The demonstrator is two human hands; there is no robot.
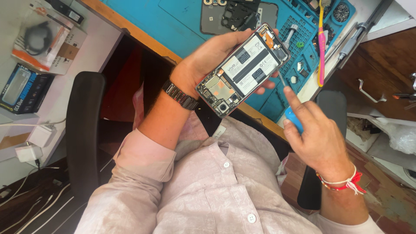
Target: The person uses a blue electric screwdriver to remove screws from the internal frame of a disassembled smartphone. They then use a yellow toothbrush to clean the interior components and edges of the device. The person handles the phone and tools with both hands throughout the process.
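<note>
- Your left hand (203, 60) cradled an opened smartphone (242, 69) from beneath, fingers wrapped around its far edge and thumb along the near side, so the grip was closed on the phone.
- The phone lay back-side up with its rear cover off, showing a white battery (251, 65), a metal-shielded board and a camera lens (223, 106) at the end nearest you.
- You held it in the air above the front edge of the blue work mat (182, 26), tilted, with its far end towards the mat.
- Your right hand (316, 138) gripped a blue-handled screwdriver (292, 117); the fingers were curled tight around the handle and the index finger stretched out along the shaft.
- The thin metal tip pointed up to the phone's right side and stood just beside it; you could not tell whether it touched.
- A dark metal watch (181, 95) sat on your left wrist, a red and white thread band (346, 182) on the right.
- On the mat lay a grey back cover (216, 19) with a black frame piece (238, 15) on it, and a pink and yellow toothbrush (321, 43) farther right.
- A white charger plug (28, 152) rested on the left, well apart from your hands.
</note>
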